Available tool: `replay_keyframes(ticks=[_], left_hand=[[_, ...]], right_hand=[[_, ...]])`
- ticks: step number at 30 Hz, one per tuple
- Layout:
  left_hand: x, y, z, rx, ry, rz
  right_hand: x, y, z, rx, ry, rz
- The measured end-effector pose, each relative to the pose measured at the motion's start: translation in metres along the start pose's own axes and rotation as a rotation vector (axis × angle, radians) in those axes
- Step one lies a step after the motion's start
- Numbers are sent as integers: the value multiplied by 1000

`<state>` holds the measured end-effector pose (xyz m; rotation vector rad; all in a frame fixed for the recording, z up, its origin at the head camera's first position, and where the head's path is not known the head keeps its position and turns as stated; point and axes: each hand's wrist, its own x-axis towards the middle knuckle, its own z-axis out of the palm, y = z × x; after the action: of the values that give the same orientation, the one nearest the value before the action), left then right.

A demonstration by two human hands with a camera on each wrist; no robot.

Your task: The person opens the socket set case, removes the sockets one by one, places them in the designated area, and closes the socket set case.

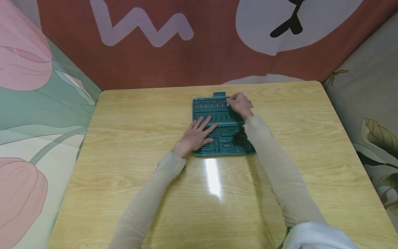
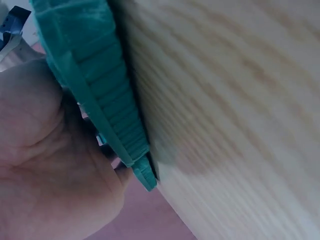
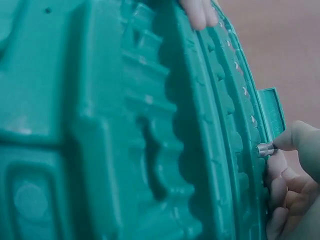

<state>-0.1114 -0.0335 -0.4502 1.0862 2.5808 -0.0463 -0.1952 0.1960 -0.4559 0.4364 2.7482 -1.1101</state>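
A green moulded tool case (image 1: pixel 230 150) lies unfolded on the table, a row of small metal sockets (image 1: pixel 206 105) along its far section. My right hand (image 1: pixel 239 103) is at the far right of that row; in the right wrist view the thumb and a finger of this hand (image 3: pixel 300 165) pinch a small silver socket (image 3: pixel 266 149) at a slot. My left hand (image 1: pixel 195 135) rests with spread fingers on the case's left side. Seen from the left wrist, the palm (image 2: pixel 50 165) lies over the case's ribbed green edge (image 2: pixel 107 85).
The case stands on a light wooden table (image 1: pixel 140 117), near its far edge. A dark object (image 1: pixel 240 137) sits on the case beside the right forearm. Behind the table hangs a red patterned cloth (image 1: pixel 149 62); floral cloths hang at both sides.
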Motion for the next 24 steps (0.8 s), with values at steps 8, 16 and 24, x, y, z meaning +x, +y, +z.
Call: replay_keyframes(ticks=[8,16,24], left_hand=[[-2,0,-1,1,10,3],[-1,1,0,3,6,2],[0,-1,2,-21,9,4]], right_hand=[[0,3,-1,88,-15,-43],[0,6,-2,207,-22,-32],[1,4,-5,229,-11,42]])
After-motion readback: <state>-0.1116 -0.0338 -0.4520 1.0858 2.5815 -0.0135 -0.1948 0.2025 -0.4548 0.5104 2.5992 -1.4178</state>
